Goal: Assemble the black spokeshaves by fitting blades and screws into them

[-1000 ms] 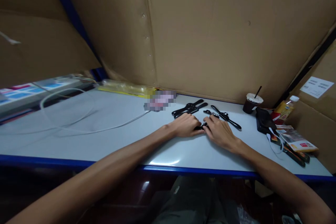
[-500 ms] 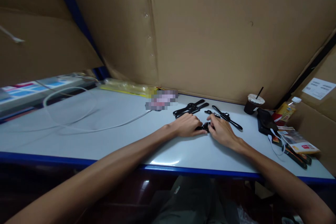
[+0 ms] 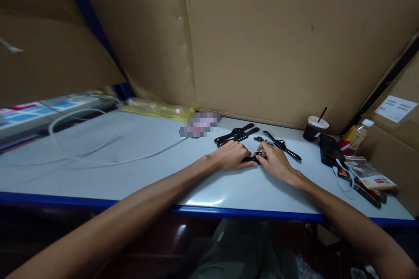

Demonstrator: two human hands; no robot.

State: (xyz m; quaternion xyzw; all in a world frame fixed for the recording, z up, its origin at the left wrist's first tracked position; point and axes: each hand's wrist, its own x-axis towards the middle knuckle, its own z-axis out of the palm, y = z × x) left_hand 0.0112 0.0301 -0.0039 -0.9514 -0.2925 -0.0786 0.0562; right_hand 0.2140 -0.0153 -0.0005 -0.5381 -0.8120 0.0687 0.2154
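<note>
My left hand (image 3: 231, 155) is wrapped round the left handle of a black spokeshave (image 3: 258, 155) low over the table. My right hand (image 3: 277, 163) has its fingers bent onto the shiny middle part of that same spokeshave; its thumb and fingertips partly hide the tool. Just beyond the left hand lie overlapping black spokeshaves (image 3: 236, 132). Another black spokeshave (image 3: 283, 144) rests slantwise beyond the right hand. Beside it is a small dark and silvery piece (image 3: 262, 140), partly covered by my right fingers, too small to make out.
A lidded drink cup (image 3: 314, 129) with a straw stands at the back right. Near it are a bottle (image 3: 358, 136), a black case (image 3: 330, 149), a packet (image 3: 371, 173) and a white cable (image 3: 346, 183). A long white cable (image 3: 140, 158) loops over the left tabletop. Cardboard (image 3: 248, 43) walls the back.
My right fingers have shifted slightly on the spokeshave, and more of its shiny middle part shows. My left hand keeps its hold. The whole view has moved a little.
</note>
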